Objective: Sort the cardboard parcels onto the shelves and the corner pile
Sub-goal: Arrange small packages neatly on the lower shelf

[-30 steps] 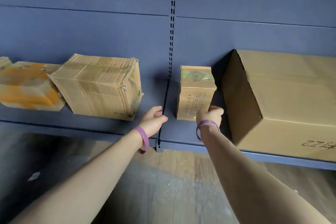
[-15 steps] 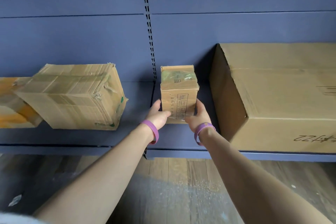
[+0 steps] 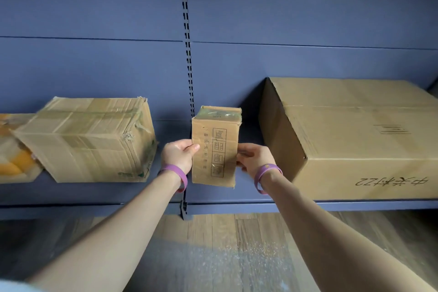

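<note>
Cardboard parcel (image 3: 214, 147) upright, pinched between left hand (image 3: 177, 155) and right hand (image 3: 254, 157) fingers (image 3: 245, 153).

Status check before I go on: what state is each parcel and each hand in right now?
small parcel: upright, closed, gripped at both sides; lifted or not, unclear.
left hand: grips the small parcel's left side.
right hand: grips its right side.
taped parcel: closed, crumpled, lying skewed on the shelf.
large carton: closed, resting on shelf, print upside down.
orange-taped parcel: lying on shelf, cut off at frame edge.
</note>
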